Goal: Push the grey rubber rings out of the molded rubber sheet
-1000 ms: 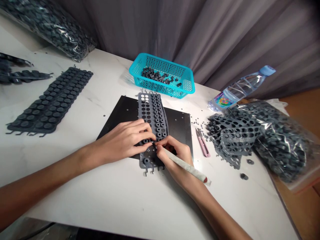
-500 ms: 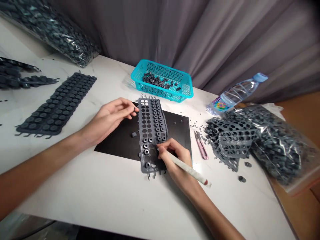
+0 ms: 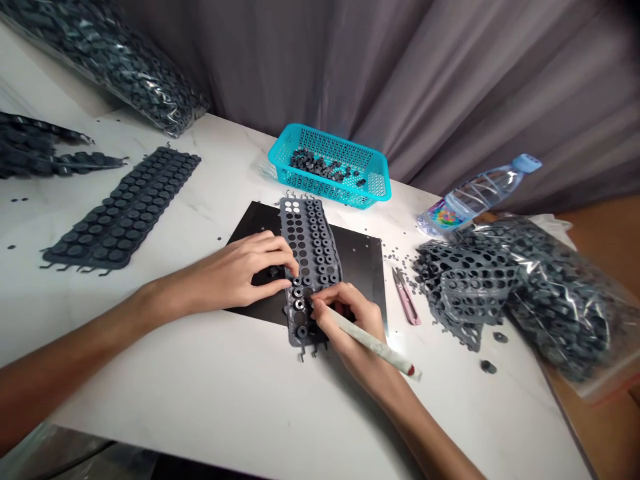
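A dark grey rubber sheet (image 3: 310,250) with rows of round holes and ring-shaped plugs lies lengthwise on a black mat (image 3: 361,257). My left hand (image 3: 255,270) reaches over its left edge, thumb and fingertips drawn together beside a plug in the lower rows; what they pinch is hidden. My right hand (image 3: 357,317) grips a pen-like tool (image 3: 375,343) with a pale, mottled handle and red near its end. The tool's tip is down at the sheet's lower right part, mostly hidden by my fingers. A small loose dark piece (image 3: 274,272) lies under my left hand.
Behind the mat stands a turquoise basket (image 3: 327,190) of small dark parts. Pink thread snips (image 3: 407,300), punched sheets (image 3: 475,287), a water bottle (image 3: 475,193) and a full plastic bag (image 3: 565,307) are on the right. Another knobbed sheet (image 3: 125,210) and a large bag (image 3: 120,73) are left.
My left hand has moved down and right from beside the sheet's upper part, onto its lower left edge. My right hand stays at the sheet with the tool. The view has shifted slightly.
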`<state>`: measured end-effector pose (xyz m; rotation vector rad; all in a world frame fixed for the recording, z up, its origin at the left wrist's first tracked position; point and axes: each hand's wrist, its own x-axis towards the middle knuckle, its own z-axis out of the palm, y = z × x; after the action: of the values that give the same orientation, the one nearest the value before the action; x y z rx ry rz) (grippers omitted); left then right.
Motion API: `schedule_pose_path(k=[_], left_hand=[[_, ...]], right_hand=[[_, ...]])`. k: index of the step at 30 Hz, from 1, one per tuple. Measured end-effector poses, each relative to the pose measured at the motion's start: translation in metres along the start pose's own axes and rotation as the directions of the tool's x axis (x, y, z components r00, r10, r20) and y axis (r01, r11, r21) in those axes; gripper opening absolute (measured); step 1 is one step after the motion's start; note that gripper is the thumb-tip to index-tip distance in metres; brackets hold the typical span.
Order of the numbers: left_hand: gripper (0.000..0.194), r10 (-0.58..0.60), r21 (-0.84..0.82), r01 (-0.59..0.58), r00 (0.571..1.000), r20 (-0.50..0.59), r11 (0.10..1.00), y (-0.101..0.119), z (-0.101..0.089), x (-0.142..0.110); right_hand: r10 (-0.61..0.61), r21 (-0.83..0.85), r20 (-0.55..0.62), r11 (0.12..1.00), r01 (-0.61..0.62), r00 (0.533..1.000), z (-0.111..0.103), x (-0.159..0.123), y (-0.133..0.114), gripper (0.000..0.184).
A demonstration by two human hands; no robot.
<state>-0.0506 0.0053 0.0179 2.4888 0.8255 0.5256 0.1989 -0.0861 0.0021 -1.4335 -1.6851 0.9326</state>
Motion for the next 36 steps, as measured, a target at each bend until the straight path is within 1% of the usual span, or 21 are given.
schedule_pose_path(k=[3, 6, 10, 14, 19, 28, 33, 36], left_hand=[[0.017, 0.072, 0.020, -0.073, 0.996, 0.045, 0.997, 0.004, 0.004, 0.000], [0.018, 0.122, 0.016, -0.123, 0.992, 0.034, 0.992, 0.005, 0.009, -0.001], [0.018, 0.156, 0.024, -0.157, 0.987, 0.027, 0.987, 0.004, 0.012, -0.002], [0.019, 0.153, 0.014, -0.153, 0.988, 0.017, 0.988, 0.006, 0.013, -0.002], [0.018, 0.129, 0.006, -0.130, 0.990, 0.050, 0.992, 0.009, 0.013, -0.001], [0.014, 0.134, -0.005, -0.134, 0.991, 0.017, 0.991, 0.009, 0.015, -0.001], [0.019, 0.150, 0.010, -0.150, 0.989, 0.017, 0.989, 0.008, 0.014, -0.001], [0.023, 0.184, 0.053, -0.186, 0.982, 0.035, 0.981, 0.006, 0.016, -0.001]], right_hand=[[0.010, 0.004, 0.011, 1.000, -0.010, 1.000, 0.001, 0.002, 0.002, 0.010], [0.018, -0.003, 0.019, 1.000, -0.018, 1.000, 0.000, 0.003, 0.000, 0.010], [0.024, -0.018, 0.027, 1.000, -0.023, 0.999, 0.000, 0.003, -0.001, 0.011], [0.032, -0.016, 0.019, 0.999, -0.031, 0.999, 0.001, 0.002, -0.001, 0.012], [0.026, -0.030, 0.021, 0.999, -0.025, 0.999, 0.001, 0.004, -0.001, 0.011], [0.005, -0.049, 0.007, 0.999, -0.005, 1.000, 0.002, 0.005, -0.004, 0.013], [-0.008, -0.074, 0.007, 0.997, 0.008, 1.000, 0.003, 0.005, -0.001, 0.015], [-0.016, -0.080, -0.001, 0.997, 0.016, 1.000, 0.004, 0.004, 0.000, 0.016]])
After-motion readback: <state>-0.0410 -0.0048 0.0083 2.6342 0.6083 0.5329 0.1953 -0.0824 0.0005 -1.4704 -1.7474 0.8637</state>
